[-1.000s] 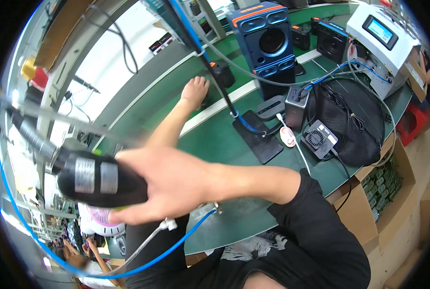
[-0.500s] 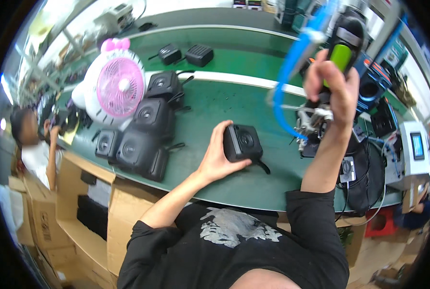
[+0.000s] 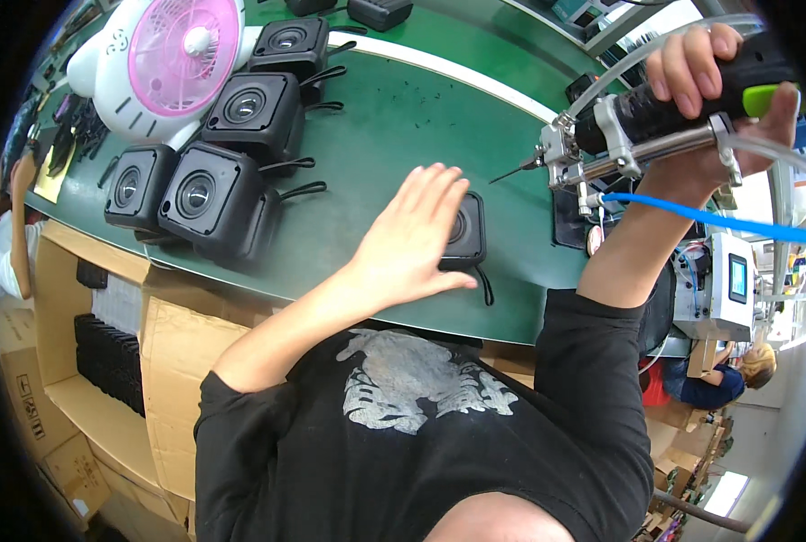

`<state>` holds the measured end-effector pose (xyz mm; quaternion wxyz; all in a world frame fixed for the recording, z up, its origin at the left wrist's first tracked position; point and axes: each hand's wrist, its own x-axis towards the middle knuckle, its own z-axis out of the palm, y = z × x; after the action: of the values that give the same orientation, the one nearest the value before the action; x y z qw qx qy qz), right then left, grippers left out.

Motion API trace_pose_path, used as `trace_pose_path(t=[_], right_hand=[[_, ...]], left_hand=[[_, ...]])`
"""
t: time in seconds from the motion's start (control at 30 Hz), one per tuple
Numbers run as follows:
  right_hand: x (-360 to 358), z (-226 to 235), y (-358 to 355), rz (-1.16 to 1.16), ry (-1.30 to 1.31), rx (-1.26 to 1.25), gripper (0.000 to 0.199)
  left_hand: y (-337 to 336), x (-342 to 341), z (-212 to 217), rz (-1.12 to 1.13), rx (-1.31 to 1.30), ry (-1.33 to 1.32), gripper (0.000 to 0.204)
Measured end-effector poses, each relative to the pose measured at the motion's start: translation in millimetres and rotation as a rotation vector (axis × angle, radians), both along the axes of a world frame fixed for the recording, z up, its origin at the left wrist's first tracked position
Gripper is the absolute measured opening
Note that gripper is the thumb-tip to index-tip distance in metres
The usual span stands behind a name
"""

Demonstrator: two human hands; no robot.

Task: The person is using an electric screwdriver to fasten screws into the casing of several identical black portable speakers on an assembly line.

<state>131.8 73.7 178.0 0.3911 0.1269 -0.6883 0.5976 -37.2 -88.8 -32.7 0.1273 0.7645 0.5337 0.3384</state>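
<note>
A square black speaker point(image 3: 473, 237) with a wrist strap lies face up on the green bench. My left hand point(image 3: 403, 239) is stretched flat over its left part, fingers together and thumb out, hiding much of it. Whether the palm touches the speaker I cannot tell. My right hand point(image 3: 689, 74) is wrapped round a black electric screwdriver point(image 3: 633, 116) with a green lever. The tool is held almost level above the bench at the right. Its thin bit points left toward the speaker, apart from it. A blue air hose point(image 3: 692, 213) runs from the tool.
Several more black speakers point(image 3: 197, 190) with straps are grouped at the left. Behind them stands a white and pink fan point(image 3: 105, 68). An open cardboard box point(image 3: 186, 379) sits below the bench edge. A white machine with a screen point(image 3: 715, 289) is at right. Other people are on both sides.
My left hand has loosened from around the speaker and now lies stretched over it. My right hand has tipped the screwdriver from upright to nearly level. The whole view has shifted.
</note>
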Motion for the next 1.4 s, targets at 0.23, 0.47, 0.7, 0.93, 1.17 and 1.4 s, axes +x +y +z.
trace_pose_path(t=[0.23, 0.47, 0.7, 0.93, 1.17, 1.4], right_hand=[[-7.6, -5.3, -3.1, 0.045, -0.085, -0.095, 0.06], [-4.1, -25.5, -3.1, 0.012, -0.079, -0.025, 0.059], [-14.5, -53.4, -9.2, 0.098, -0.11, -0.105, 0.049], [8.2, -26.2, -6.7, 0.056, -0.129, -0.146, 0.05], [17.0, 23.8, -44.9, 0.282, -0.132, 0.024, 0.059], [5.9, 8.1, -63.5, 0.151, -0.254, 0.212, 0.058]], left_hand=[[18.1, 5.8, -1.0, -0.018, -0.055, 0.311, 0.101], [18.1, 10.5, -2.4, 0.029, -0.065, 0.446, 0.094], [16.8, 9.9, -4.5, 0.04, -0.027, 0.389, 0.088], [18.3, 11.6, -3.8, 0.05, -0.028, 0.431, 0.085], [19.5, 12.2, -4.7, 0.043, -0.067, 0.453, 0.09], [18.3, 11.1, -8.0, 0.05, -0.016, 0.424, 0.089]])
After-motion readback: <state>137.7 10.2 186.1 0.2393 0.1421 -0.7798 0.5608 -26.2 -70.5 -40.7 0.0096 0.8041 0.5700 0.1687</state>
